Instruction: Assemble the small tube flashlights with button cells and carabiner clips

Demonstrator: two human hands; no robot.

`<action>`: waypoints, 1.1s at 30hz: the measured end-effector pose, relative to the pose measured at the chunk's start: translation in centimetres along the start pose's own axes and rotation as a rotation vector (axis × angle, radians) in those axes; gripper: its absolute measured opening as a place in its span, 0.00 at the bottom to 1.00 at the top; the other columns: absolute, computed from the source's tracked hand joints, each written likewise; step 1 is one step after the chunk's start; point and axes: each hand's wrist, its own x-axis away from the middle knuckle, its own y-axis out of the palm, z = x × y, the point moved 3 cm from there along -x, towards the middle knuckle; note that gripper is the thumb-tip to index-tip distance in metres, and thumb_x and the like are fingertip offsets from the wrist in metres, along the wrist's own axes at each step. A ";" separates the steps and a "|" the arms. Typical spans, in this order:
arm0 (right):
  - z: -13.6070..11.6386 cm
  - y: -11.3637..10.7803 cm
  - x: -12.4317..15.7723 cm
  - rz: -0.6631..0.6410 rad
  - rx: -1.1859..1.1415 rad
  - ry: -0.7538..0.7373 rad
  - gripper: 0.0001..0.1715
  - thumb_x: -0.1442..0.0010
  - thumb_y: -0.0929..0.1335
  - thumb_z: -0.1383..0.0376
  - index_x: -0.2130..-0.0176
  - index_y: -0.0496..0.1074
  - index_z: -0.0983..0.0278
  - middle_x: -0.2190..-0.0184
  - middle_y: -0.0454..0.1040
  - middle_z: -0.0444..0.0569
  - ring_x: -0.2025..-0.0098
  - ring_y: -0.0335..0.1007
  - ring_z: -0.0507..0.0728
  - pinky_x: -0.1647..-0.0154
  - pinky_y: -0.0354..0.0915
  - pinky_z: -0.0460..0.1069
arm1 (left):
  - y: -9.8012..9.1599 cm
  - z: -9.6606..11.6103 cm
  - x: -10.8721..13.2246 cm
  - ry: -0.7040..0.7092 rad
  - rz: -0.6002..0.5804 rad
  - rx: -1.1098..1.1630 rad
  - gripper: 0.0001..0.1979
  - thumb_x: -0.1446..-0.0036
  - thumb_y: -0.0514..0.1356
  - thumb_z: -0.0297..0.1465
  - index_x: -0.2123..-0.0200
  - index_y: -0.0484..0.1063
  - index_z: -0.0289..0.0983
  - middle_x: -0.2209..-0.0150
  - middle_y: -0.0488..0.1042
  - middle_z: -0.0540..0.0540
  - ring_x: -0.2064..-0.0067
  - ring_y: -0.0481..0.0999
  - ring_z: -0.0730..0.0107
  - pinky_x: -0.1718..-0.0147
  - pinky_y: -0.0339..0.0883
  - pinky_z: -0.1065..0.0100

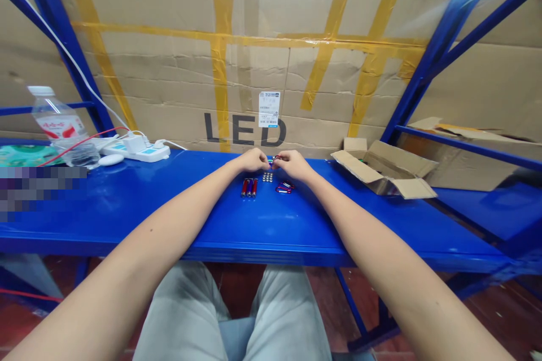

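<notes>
Over the blue table, near its back edge, my left hand (255,160) and my right hand (293,164) meet with their fingers pinched. A small red curved piece (276,158) shows at my right fingertips; its kind is unclear. What my left fingers hold is mostly hidden. Just in front of the hands sit several small round silver button cells (267,177) in rows. Left of them, red and blue metallic tubes (249,188), like mini flashlights, lie side by side. A few red and blue carabiners (285,186) rest beneath my right wrist.
An open cardboard box (383,168) stands on the right of the blue table (271,231). At the left are a white power strip (144,149) with cables and a plastic water bottle (63,128). A large taped cardboard sheet (178,73) closes off the back.
</notes>
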 end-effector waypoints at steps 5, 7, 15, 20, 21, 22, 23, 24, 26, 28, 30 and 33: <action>0.4 -1.2 0.0 0.036 0.012 -0.019 0.12 0.40 0.65 0.66 0.72 0.74 0.67 0.73 0.78 0.49 0.69 0.71 0.53 0.64 0.61 0.47 | -2.0 -0.7 1.2 -0.082 0.052 -0.037 0.09 0.51 0.61 0.29 0.65 0.78 0.35 0.63 0.80 0.43 0.60 0.76 0.65 0.58 0.65 0.69; 0.4 -1.5 0.0 0.030 0.069 0.001 0.13 0.40 0.64 0.66 0.74 0.72 0.66 0.75 0.77 0.48 0.70 0.70 0.53 0.66 0.60 0.47 | -2.8 -1.3 2.2 -0.207 -0.035 -0.074 0.08 0.54 0.62 0.27 0.67 0.78 0.35 0.66 0.79 0.44 0.62 0.76 0.65 0.59 0.66 0.69; 0.6 -1.3 0.0 -0.017 0.094 0.015 0.09 0.40 0.65 0.70 0.61 0.74 0.68 0.75 0.77 0.47 0.71 0.71 0.52 0.66 0.61 0.45 | -4.2 -2.0 5.0 -0.421 -0.174 -0.171 0.05 0.64 0.66 0.26 0.81 0.72 0.34 0.83 0.72 0.45 0.75 0.72 0.67 0.70 0.67 0.68; 0.5 -1.3 0.0 -0.038 0.114 0.029 0.11 0.40 0.65 0.70 0.58 0.75 0.69 0.74 0.78 0.48 0.71 0.71 0.53 0.67 0.62 0.45 | -4.5 -1.3 5.7 -0.459 -0.220 -0.110 0.05 0.64 0.67 0.26 0.81 0.72 0.35 0.81 0.73 0.45 0.74 0.74 0.66 0.70 0.69 0.68; 0.5 -1.3 0.1 -0.049 0.117 0.033 0.11 0.40 0.65 0.70 0.58 0.75 0.69 0.74 0.78 0.48 0.71 0.71 0.53 0.67 0.62 0.45 | -4.5 -1.2 5.9 -0.468 -0.229 -0.092 0.05 0.64 0.66 0.25 0.81 0.72 0.35 0.81 0.74 0.45 0.74 0.75 0.66 0.70 0.69 0.68; 0.4 -1.2 0.1 -0.061 0.118 0.038 0.11 0.40 0.65 0.70 0.58 0.75 0.69 0.74 0.78 0.48 0.71 0.71 0.52 0.67 0.62 0.45 | -4.5 -1.0 6.1 -0.477 -0.238 -0.070 0.05 0.63 0.66 0.24 0.81 0.71 0.34 0.81 0.74 0.45 0.74 0.75 0.67 0.70 0.70 0.68; 0.4 -1.2 0.2 -0.073 0.117 0.040 0.11 0.40 0.65 0.70 0.58 0.75 0.69 0.74 0.78 0.48 0.71 0.71 0.52 0.67 0.62 0.45 | -4.5 -0.9 6.2 -0.488 -0.246 -0.045 0.05 0.62 0.65 0.23 0.81 0.71 0.34 0.80 0.74 0.45 0.74 0.75 0.67 0.69 0.71 0.67; 0.4 -1.1 0.2 -0.084 0.114 0.041 0.11 0.40 0.65 0.70 0.59 0.75 0.69 0.74 0.78 0.48 0.72 0.71 0.52 0.68 0.62 0.45 | -4.4 -0.8 6.4 -0.499 -0.257 -0.016 0.05 0.61 0.65 0.21 0.81 0.71 0.34 0.80 0.74 0.45 0.74 0.75 0.67 0.69 0.72 0.66; 0.5 -1.1 0.2 -0.102 0.108 0.037 0.11 0.40 0.65 0.69 0.59 0.75 0.68 0.74 0.78 0.48 0.72 0.71 0.52 0.68 0.62 0.45 | -4.3 -0.5 6.7 -0.519 -0.285 0.046 0.06 0.61 0.64 0.19 0.82 0.71 0.33 0.79 0.74 0.44 0.74 0.76 0.68 0.67 0.73 0.65; 0.6 -1.0 0.2 -0.116 0.105 0.031 0.11 0.40 0.65 0.69 0.59 0.75 0.68 0.74 0.78 0.47 0.72 0.71 0.52 0.69 0.62 0.45 | -4.2 -0.1 6.8 -0.530 -0.310 0.097 0.07 0.61 0.65 0.19 0.82 0.70 0.33 0.79 0.74 0.44 0.73 0.76 0.67 0.66 0.73 0.64; 0.6 -0.9 0.2 -0.127 0.102 0.026 0.11 0.40 0.65 0.68 0.59 0.75 0.68 0.74 0.78 0.47 0.72 0.71 0.52 0.69 0.62 0.45 | -4.1 0.2 7.0 -0.534 -0.325 0.121 0.07 0.61 0.65 0.18 0.82 0.70 0.33 0.79 0.74 0.44 0.72 0.77 0.66 0.65 0.73 0.64; 0.5 -0.8 0.2 -0.138 0.096 0.022 0.10 0.40 0.66 0.68 0.59 0.75 0.68 0.74 0.78 0.47 0.73 0.71 0.52 0.70 0.61 0.45 | -3.8 0.7 7.1 -0.534 -0.346 0.155 0.07 0.61 0.65 0.18 0.81 0.71 0.33 0.78 0.74 0.44 0.71 0.78 0.65 0.65 0.74 0.63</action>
